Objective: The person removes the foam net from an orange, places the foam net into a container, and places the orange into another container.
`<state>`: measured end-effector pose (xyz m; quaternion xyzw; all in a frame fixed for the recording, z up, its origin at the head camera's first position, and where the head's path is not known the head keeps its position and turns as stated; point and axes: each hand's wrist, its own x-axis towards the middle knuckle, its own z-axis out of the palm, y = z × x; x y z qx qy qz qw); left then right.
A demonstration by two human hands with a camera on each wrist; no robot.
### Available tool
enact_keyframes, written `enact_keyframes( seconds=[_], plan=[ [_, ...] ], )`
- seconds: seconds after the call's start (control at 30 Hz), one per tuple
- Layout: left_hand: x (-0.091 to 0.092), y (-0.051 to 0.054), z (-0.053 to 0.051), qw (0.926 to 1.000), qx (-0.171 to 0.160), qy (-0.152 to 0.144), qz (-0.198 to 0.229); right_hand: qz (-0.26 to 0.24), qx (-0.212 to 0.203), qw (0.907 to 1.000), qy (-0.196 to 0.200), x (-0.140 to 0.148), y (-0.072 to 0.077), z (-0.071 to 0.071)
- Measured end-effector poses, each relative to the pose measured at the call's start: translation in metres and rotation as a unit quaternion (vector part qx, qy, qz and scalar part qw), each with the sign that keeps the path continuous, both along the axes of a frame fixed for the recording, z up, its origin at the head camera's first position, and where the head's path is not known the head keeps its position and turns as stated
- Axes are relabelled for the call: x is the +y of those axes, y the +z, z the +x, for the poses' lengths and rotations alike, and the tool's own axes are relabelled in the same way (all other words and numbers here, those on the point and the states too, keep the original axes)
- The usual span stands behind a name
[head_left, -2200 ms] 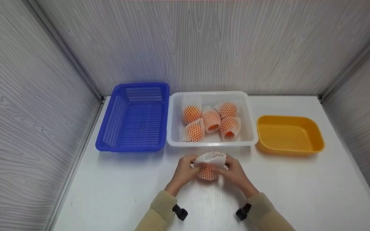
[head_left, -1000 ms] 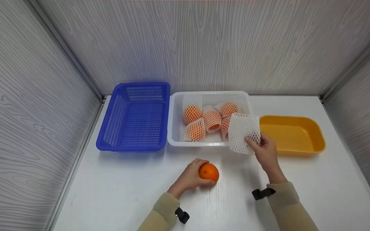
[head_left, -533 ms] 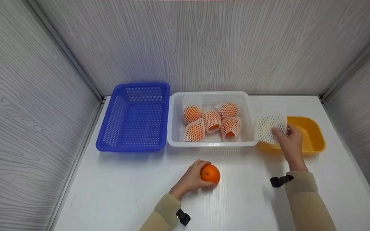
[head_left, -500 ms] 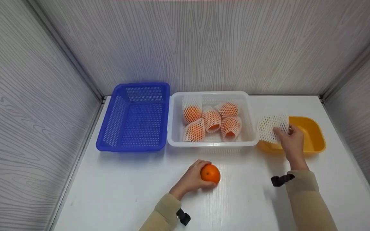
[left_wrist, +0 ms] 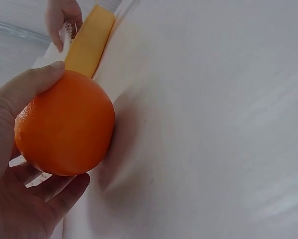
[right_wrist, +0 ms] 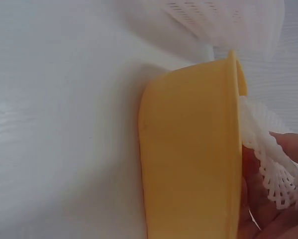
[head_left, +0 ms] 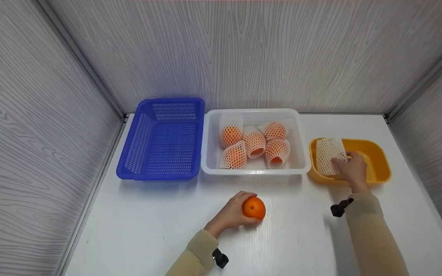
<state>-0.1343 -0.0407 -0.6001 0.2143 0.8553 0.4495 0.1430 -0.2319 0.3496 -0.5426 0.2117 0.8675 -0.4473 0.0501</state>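
My left hand (head_left: 233, 212) grips a bare orange (head_left: 254, 208) low over the front part of the table; in the left wrist view the thumb and fingers curl round the orange (left_wrist: 66, 124). Over at the right, my right hand (head_left: 353, 168) pinches a white foam net sleeve (head_left: 328, 157) at the left end of the yellow tub (head_left: 378, 170). Seen from the right wrist, the foam net (right_wrist: 273, 154) dips past the tub's rim with the fingers partly hidden behind the tub wall (right_wrist: 193, 144).
A translucent white basket (head_left: 253, 171) stands in the middle with several net-wrapped oranges (head_left: 254, 143) in it. To its left is a blue perforated basket (head_left: 159, 153). Wood-patterned panels (head_left: 244, 53) enclose the white table (head_left: 148, 230) at the back and sides.
Both hands were on the wrapped orange; the net came off. My right hand carried the net rightward past the white basket and down into the yellow tub. The left keeps holding the orange.
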Motion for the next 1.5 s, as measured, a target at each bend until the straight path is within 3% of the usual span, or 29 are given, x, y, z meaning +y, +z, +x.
enact_keyframes(
  seconds=[0.27,0.6,0.77,1.0,1.3,1.5],
  plan=[
    [0.000,-0.001,-0.001,1.0000,0.003,-0.005,-0.003,0.052,-0.043,0.9961,0.058,0.002,-0.010,-0.008],
    [0.000,0.000,-0.002,0.9999,-0.005,-0.007,-0.007,0.122,-0.074,0.9892,0.032,-0.003,-0.014,-0.008],
    [0.000,0.002,-0.002,0.9999,-0.003,-0.011,-0.004,0.107,-0.043,0.9932,0.017,-0.003,-0.014,-0.006],
    [0.000,0.002,0.000,0.9999,0.003,-0.017,0.001,0.080,0.041,0.9958,0.019,-0.005,-0.005,0.000],
    [-0.004,0.004,0.002,0.9998,0.003,0.012,0.016,0.031,0.121,0.9921,0.011,-0.024,0.014,0.016],
    [-0.011,0.014,0.002,0.9993,0.008,0.032,0.019,-0.028,0.154,0.9870,0.039,-0.041,0.024,0.029]
  ],
)
